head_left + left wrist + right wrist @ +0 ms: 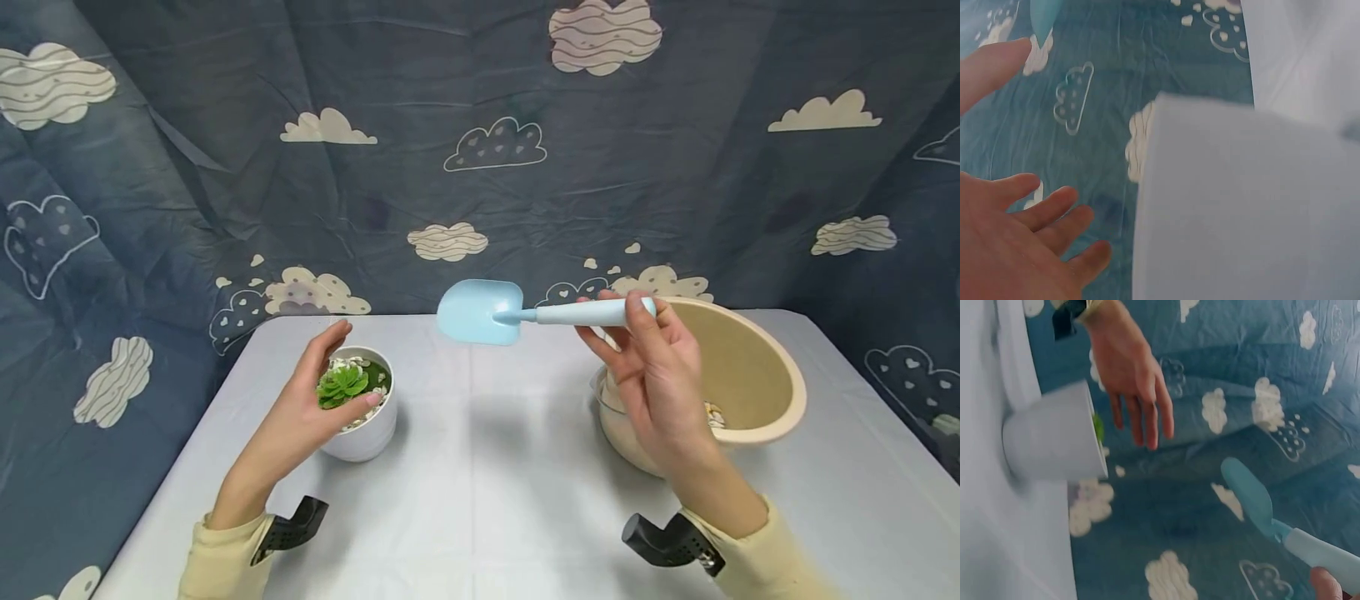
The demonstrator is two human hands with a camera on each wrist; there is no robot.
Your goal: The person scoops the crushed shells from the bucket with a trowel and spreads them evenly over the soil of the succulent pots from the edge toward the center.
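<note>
In the head view my right hand [663,375] pinches the pale handle of a light blue hand trowel [480,312], raised above the table with its blade pointing left. My left hand [315,392] is beside a white pot [365,437] on the left, its fingers and thumb spread and holding nothing. Inside that pot sit a green succulent [342,386] and pale pebbles. The right wrist view shows the trowel blade [1249,492], the white pot [1054,437] and my left hand [1132,375] with loosely extended fingers. A white pot wall [1241,206] fills much of the left wrist view.
A large beige bowl-shaped container [787,392] stands tilted at the right behind my right hand, with some pale bits inside. Next to it shows a clear rim [600,387], mostly hidden. A white cloth [450,500] covers the table; a dark cloud-print curtain [480,200] hangs behind.
</note>
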